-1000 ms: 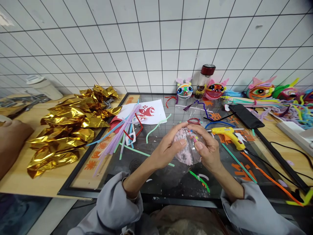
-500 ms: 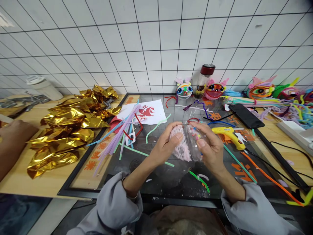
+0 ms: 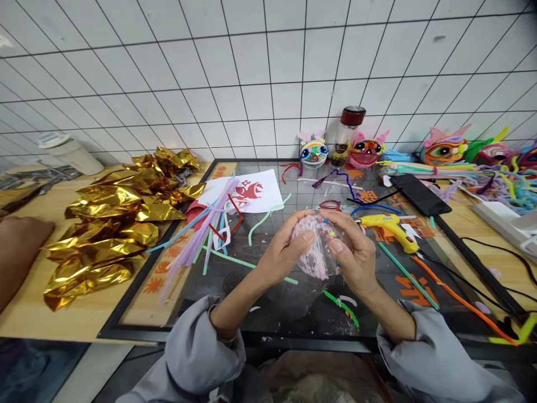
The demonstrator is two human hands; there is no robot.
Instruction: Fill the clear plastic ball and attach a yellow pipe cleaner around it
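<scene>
Both hands are closed around a ball-like thing made of two halves. My left hand point(image 3: 289, 246) grips the pale pink, fuzzy-looking half point(image 3: 315, 263), thumb on its front. In my right hand point(image 3: 356, 252) is the clear plastic half point(image 3: 325, 226), with small red, blue and yellow bits showing inside or on it. The two halves touch along a seam between my thumbs. My fingers hide their outer sides. Below the ball, a green pipe cleaner piece point(image 3: 342, 308) lies on the dark glass board point(image 3: 285, 319).
A yellow glue gun point(image 3: 390, 230) lies right of my hands, near a black phone point(image 3: 420, 194). Lilac pipe cleaners point(image 3: 197, 240) and crumpled gold foil point(image 3: 113, 218) are at left. Decorated balls point(image 3: 314, 154) and a bottle point(image 3: 346, 137) line the wall. Another person's arm point(image 3: 20, 252) rests far left.
The gap between the pink half and the clear half has closed as my hands brought them together. The view has shifted slightly.
</scene>
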